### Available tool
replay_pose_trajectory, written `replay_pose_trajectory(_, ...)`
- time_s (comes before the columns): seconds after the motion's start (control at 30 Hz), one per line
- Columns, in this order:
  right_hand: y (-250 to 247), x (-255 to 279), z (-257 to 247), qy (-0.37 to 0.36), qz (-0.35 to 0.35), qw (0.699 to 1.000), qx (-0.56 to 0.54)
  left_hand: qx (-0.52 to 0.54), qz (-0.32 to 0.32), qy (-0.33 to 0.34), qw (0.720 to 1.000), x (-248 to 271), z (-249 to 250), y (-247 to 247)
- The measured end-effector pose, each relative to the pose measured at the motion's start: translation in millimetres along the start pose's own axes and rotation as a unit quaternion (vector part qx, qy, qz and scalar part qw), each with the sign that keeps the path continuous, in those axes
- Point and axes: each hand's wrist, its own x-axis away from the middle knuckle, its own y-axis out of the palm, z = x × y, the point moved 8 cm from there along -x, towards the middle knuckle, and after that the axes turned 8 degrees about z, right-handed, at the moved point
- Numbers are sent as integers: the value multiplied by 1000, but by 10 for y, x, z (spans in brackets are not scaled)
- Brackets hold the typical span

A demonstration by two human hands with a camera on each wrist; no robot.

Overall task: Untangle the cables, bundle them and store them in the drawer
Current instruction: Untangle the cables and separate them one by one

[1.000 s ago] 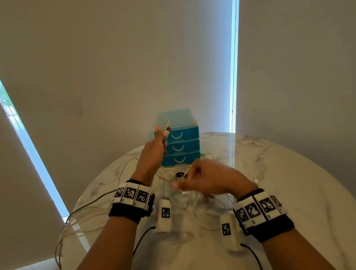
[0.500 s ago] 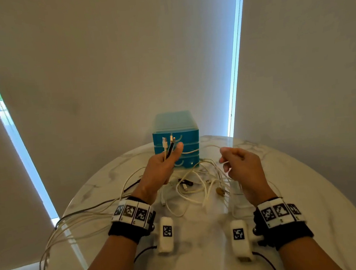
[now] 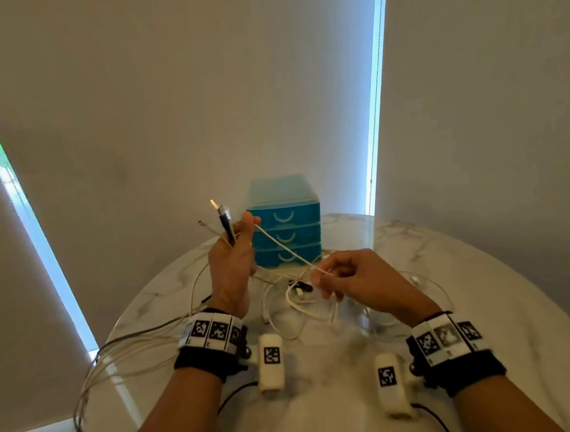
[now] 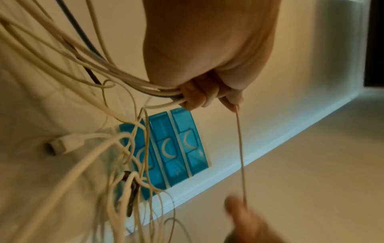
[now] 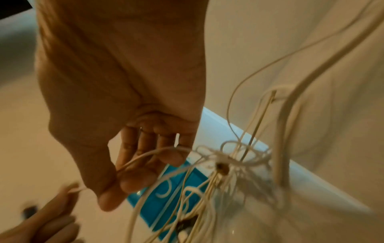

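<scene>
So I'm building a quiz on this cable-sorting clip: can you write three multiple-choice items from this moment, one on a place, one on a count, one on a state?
1. Where does the blue drawer unit stand?
A. At the far edge of the marble table, near the wall
B. On the floor
C. Beside the person's right elbow

2. How many drawers does it have?
A. Two
B. Three
C. Five

3. What state is the thin white cable between the hands in?
A. Lying slack on the table
B. Coiled and tied
C. Stretched straight between the left hand and the right hand

Answers:
1 A: the head view shows it at the far edge, beyond both hands.
2 B: three crescent handles are stacked on its front.
3 C: the left hand, which also grips a bunch of cable ends, holds one end and the right hand pinches the other, with the line straight between them.
</scene>
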Motion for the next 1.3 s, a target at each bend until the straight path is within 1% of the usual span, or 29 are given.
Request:
replay_pose_trajectory(0.03, -96, -10, 29, 1, 22, 1000, 11, 30, 22, -5, 999, -58, 2, -78)
replay_pose_trajectory(0.1, -338, -36, 91, 6, 117, 993, -6, 59, 48, -10, 997, -129, -3, -176)
replay_pose_trajectory(0.13, -451, -41, 125, 6, 174, 984, -19, 67, 53, -13, 996, -140, -4, -196)
replay_pose_trajectory(0.2, -623, -56, 217, 0, 280, 960, -8, 74, 56, -14, 996, -140, -9, -202)
replay_pose_trajectory(0.23, -683, -60, 265, 1, 318, 948, 10, 72, 56, -13, 996, -137, -11, -200)
replay_pose_trajectory(0.27, -722, -62, 308, 10, 341, 940, 26, 69, 55, -9, 996, -131, -7, -198)
replay_pose_trajectory(0.33, -767, -49, 373, 37, 352, 934, 42, 70, 55, -1, 996, -122, 9, -202)
replay_pose_trajectory(0.4, -740, -30, 369, 60, 316, 946, 41, 82, 60, 1, 995, -118, 15, -220)
replay_pose_trajectory(0.47, -643, -24, 379, 82, 265, 961, -16, 88, 65, 0, 994, -109, 16, -237)
replay_pose_trajectory(0.53, -525, -39, 394, 107, 230, 958, -133, 79, 61, -3, 995, -96, 8, -220)
replay_pose_trajectory(0.57, -470, -51, 399, 119, 217, 945, -213, 72, 55, -4, 996, -86, 0, -200)
replay_pose_trajectory(0.6, -424, -57, 382, 126, 205, 921, -307, 65, 49, -6, 997, -75, -11, -180)
replay_pose_trajectory(0.67, -378, -59, 327, 135, 183, 844, -485, 52, 40, -11, 998, -72, -40, -149)
replay_pose_trajectory(0.7, -381, -46, 309, 137, 179, 802, -552, 43, 38, -17, 998, -71, -63, -142)
replay_pose_trajectory(0.73, -406, -42, 299, 135, 180, 768, -599, 37, 35, -22, 998, -78, -75, -140)
replay_pose_trajectory(0.77, -438, -37, 285, 128, 183, 750, -623, 34, 31, -28, 999, -86, -86, -136)
replay_pose_trajectory(0.8, -471, -40, 289, 122, 190, 748, -624, 31, 27, -33, 999, -97, -99, -133)
replay_pose_trajectory(0.9, -519, -70, 343, 120, 211, 778, -579, 22, 2, -46, 999, -100, -127, -111)
replay_pose_trajectory(0.97, -481, -95, 371, 132, 207, 808, -535, 10, -35, -46, 998, -78, -129, -59)
replay_pose_trajectory(1.0, -454, -104, 375, 133, 199, 832, -501, -3, -60, -42, 997, -55, -118, -14)
replay_pose_trajectory(1.07, -350, -100, 311, 132, 169, 896, -390, -50, -118, -25, 991, 38, -57, 94)
replay_pose_trajectory(1.13, -176, -72, 197, 128, 116, 958, -230, -117, -161, 1, 980, 154, 13, 206)
replay_pose_trajectory(1.17, -53, -52, 166, 131, 81, 976, -155, -144, -169, 12, 975, 203, 41, 241)
replay_pose_trajectory(1.23, 152, -23, 128, 115, 23, 992, -42, -176, -167, 26, 970, 246, 60, 267)
replay_pose_trajectory(1.3, 247, -35, 86, 65, 12, 998, 25, -183, -159, 25, 970, 237, 47, 246)
